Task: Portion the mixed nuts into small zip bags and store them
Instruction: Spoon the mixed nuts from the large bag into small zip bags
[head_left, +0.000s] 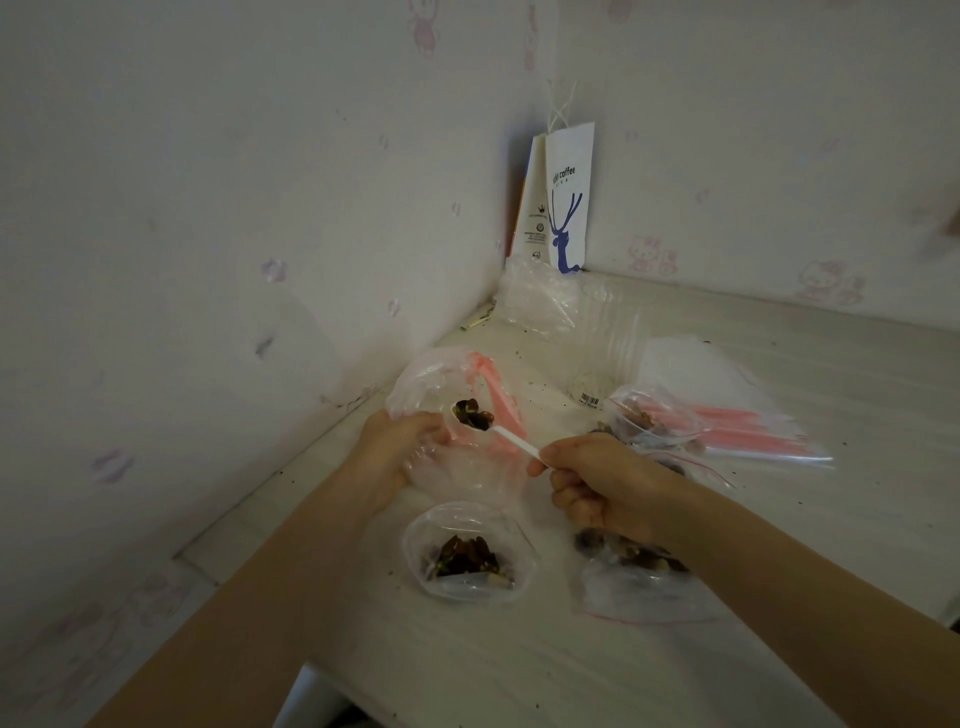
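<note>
My left hand (402, 449) grips the side of a large clear plastic bag with a pink strip (441, 379), holding it up and open. My right hand (597, 486) pinches the handle of a white plastic spoon (511, 441). Its bowl, loaded with mixed nuts (472, 413), hovers at that bag's mouth. In front of my hands stands an open small zip bag (470, 553) with nuts at its bottom. A filled zip bag (636, 582) lies under my right wrist, and another one (649, 418) lies further right.
A stack of flat, unfilled zip bags with pink strips (727, 415) lies on the white table (831, 519) at right. A crumpled clear bag (545, 301) and a white paper coffee bag (563, 202) stand in the wall corner. Crumbs dot the tabletop.
</note>
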